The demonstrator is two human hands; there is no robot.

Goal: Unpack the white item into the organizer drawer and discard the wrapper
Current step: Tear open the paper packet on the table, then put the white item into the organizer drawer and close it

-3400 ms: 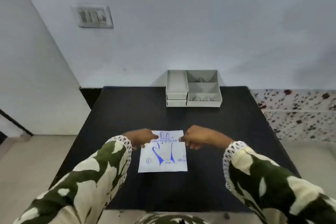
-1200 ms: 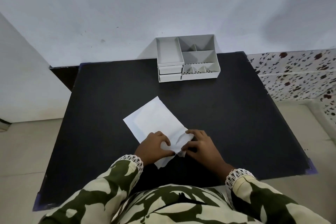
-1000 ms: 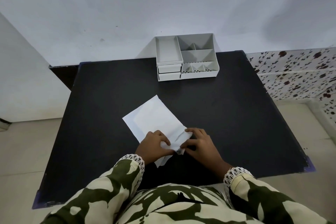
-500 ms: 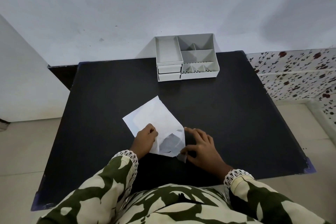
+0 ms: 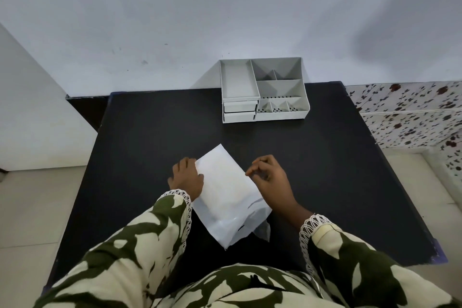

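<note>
The black table fills your view, with the grey organizer at its far edge against the wall, both its small drawers shut and well apart from your hands. Nearer you, the white wrapper lies flat and slantwise, its torn near end gaping and a clear flap sticking out there. Your left hand presses flat on the wrapper's left edge, fingers spread, gripping nothing; your right hand hovers just beside the right edge, fingers curled loosely, and whether they pinch anything you cannot tell. You seem to be at the opening step, item not yet out; next calls for reaching into the torn end. Half a second ago both hands sat at that near end; now they are further up the packet
</note>
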